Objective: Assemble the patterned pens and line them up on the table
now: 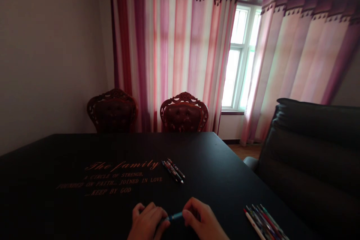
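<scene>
A blue pen (176, 216) is held between my two hands, low in the head view, above the black table. My left hand (149, 220) has its fingers closed on the pen's left end. On the other end, the thumb and fingers of my right hand (201, 217) pinch the pen. Beyond my hands, several dark patterned pens (173, 171) lie together on the table. Another group of pens (266, 222), one of them with a white barrel and red tip, lies side by side at the lower right.
The black table (112, 146) carries printed lettering at the left. Two carved chairs (184, 114) (114, 112) stand behind its far edge. A dark padded seat (312, 150) is at the right. Striped curtains (180, 52) hang beside a window (237, 60).
</scene>
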A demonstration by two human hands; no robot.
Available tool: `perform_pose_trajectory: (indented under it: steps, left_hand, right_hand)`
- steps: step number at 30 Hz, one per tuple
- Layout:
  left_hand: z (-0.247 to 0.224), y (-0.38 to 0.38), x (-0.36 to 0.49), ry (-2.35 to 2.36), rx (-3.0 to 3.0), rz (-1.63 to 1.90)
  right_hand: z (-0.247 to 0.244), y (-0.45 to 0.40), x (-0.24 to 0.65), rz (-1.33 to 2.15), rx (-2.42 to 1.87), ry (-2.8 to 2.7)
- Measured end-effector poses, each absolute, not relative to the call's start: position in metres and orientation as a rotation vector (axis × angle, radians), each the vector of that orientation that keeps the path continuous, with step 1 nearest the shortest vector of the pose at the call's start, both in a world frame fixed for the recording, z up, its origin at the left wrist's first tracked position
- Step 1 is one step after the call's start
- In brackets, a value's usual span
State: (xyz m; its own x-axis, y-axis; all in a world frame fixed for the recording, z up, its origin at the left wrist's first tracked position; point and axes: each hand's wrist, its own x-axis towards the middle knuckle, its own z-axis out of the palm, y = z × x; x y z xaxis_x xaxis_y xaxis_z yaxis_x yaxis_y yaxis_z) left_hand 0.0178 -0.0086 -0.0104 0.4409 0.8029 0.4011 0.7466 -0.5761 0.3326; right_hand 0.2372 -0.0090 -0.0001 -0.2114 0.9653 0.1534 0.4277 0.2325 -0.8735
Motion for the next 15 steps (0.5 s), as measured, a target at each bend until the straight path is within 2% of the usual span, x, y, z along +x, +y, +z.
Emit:
perform_pose_trajectory:
  steps: [6,15]
  left_hand:
    - [0.001,-0.017,0.021,1.379,2.495,0.742]
    - [0.005,-0.021,0.022,1.383,2.447,0.727]
  right_hand:
    - [-0.006,-0.012,0.236,1.042,-1.186,-1.672]
    - [-0.004,-0.015,0.237,0.947,-1.228,-1.710]
